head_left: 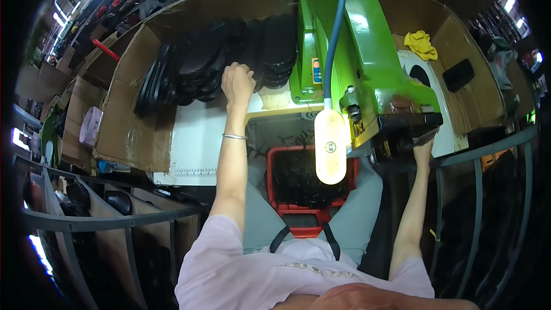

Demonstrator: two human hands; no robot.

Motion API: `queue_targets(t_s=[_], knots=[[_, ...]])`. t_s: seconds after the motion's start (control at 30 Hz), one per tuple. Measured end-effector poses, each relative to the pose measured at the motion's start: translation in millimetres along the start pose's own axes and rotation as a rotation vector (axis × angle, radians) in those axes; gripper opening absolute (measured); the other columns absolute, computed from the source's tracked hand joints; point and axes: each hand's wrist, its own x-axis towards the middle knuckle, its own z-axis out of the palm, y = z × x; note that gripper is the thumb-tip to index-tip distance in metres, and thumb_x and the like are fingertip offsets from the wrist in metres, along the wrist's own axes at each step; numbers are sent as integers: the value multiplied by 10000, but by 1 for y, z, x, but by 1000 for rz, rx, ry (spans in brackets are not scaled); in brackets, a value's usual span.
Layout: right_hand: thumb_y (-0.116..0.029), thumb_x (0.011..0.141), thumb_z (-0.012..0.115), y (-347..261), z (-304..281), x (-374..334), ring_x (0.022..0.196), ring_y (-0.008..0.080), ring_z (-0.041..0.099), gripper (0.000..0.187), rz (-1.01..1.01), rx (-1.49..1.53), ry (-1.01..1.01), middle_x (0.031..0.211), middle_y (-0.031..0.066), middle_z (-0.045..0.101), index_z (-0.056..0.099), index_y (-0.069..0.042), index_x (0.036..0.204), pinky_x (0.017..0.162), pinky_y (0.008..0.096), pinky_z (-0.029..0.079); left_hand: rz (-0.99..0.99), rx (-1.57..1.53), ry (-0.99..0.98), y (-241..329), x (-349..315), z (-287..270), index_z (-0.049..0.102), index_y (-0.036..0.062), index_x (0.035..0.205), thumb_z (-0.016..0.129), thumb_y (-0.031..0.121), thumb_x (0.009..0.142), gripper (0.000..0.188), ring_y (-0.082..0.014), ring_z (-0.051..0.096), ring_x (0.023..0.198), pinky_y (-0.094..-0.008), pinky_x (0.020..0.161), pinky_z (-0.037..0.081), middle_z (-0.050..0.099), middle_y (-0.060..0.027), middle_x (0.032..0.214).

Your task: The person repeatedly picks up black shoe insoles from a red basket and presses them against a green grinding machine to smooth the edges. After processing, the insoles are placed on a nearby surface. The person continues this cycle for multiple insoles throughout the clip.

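My left hand (237,82) reaches out over the white work surface, its fingers curled in at the near edge of stacked black shoe soles (201,60). What those fingers hold, if anything, is hidden. On the right, my right hand (423,148) is raised beside the dark head of a green machine (367,28). A dark flat piece (426,136) shows at its fingertips, and most of the fingers are hidden. Between my hands a lit lamp (331,146) hangs from a blue flexible neck.
Cardboard walls (135,95) enclose the work surface. A red basket (271,181) with black scraps stands between my legs. A yellow cloth (421,45) and a black rectangular object (458,75) lie at the right. Metal rails (115,221) run along both sides.
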Motion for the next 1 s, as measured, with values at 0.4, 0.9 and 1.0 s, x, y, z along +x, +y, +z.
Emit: queue_targets(t_s=[0.4, 0.9, 1.0], knots=[[-154, 553, 928, -166, 34, -144, 1325, 317, 420, 1155, 271, 1086, -470, 1492, 203, 335, 266, -42, 1493, 980, 397, 437, -94, -1254, 143, 65, -158, -223, 579, -19, 697, 562, -118, 643, 114, -267, 654, 785, -377, 772, 535, 651, -149, 759], [28, 824, 694, -154, 11, -277, 1141, 237, 585, 471, 1194, 1734, -198, 1221, 116, 613, 535, 9, 1266, 991, 420, 472, -460, -1455, -533, 220, -217, -89, 639, -23, 913, 696, 95, 879, 135, -54, 488, 699, -224, 639, 429, 587, 20, 776], [89, 801, 668, -176, 0, -259, 1112, 234, 594, 473, 1179, 1764, -343, 1198, 125, 611, 534, 37, 1251, 955, 386, 482, -397, -1339, -530, 209, -192, -80, 676, -34, 926, 702, 90, 866, 140, -58, 543, 735, -223, 681, 445, 654, -7, 824]])
